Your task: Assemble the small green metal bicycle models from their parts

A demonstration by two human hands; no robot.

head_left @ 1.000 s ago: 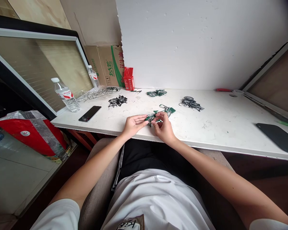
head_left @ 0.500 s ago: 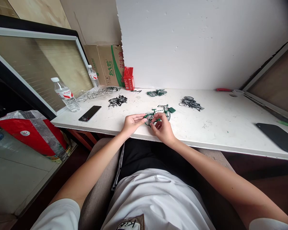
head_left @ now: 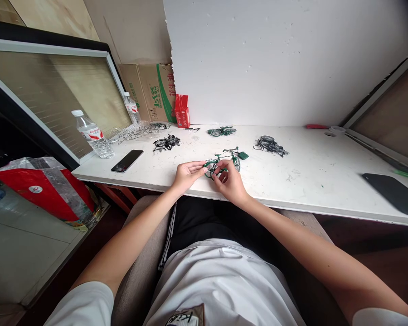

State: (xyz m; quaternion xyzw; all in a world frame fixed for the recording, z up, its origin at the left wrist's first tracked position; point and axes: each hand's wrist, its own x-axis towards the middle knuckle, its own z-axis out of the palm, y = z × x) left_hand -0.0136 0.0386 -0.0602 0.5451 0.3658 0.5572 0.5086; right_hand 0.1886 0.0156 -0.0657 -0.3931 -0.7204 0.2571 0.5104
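Note:
A small green model bicycle (head_left: 237,164) stands upright near the table's front edge, with a green basket (head_left: 243,155) at its handlebar end. My left hand (head_left: 187,174) pinches its rear wheel between thumb and fingers. From the other side, my right hand (head_left: 231,182) has thumb and forefinger closed at the lower frame, by the rear wheel and pedals. My right fingers cover the middle of the bicycle, so whether they hold a smaller part there I cannot tell.
Behind lie a second green model bicycle (head_left: 221,131), a black one (head_left: 166,142) and a dark grey one (head_left: 270,146). A phone (head_left: 127,161), water bottles (head_left: 94,136), black plastic frames (head_left: 146,130) and a red box (head_left: 182,111) are leftward. A black tablet-like slab (head_left: 394,194) lies right.
Almost nothing differs. The front of the green model bicycle has shifted very slightly left, while both hands keep their places on it.

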